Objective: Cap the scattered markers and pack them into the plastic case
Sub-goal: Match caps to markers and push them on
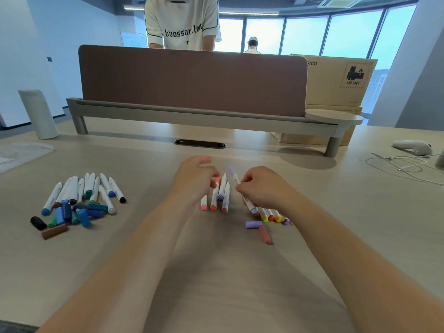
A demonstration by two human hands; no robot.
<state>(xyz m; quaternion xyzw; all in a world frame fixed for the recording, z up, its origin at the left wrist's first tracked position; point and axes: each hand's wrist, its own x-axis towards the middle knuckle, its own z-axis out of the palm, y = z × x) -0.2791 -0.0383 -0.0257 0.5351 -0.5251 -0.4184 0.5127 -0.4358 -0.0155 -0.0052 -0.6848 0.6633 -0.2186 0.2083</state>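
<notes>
My right hand grips a white marker with a lilac tip, its uncapped end pointing up and away. My left hand hovers over a small row of pink, orange and purple markers, fingers curled near an orange tip; whether it holds one is unclear. Under my right wrist lie several markers with yellow, red and purple caps. A loose lilac cap and a dusty-red cap lie just in front. At the left sits a pile of blue, green and dark markers and loose caps. No plastic case is visible.
A brown desk divider on a grey rail crosses the back of the table, with a person standing behind it. A cardboard box stands at the back right. A white controller and cables lie at the far right, a white cylinder at the far left.
</notes>
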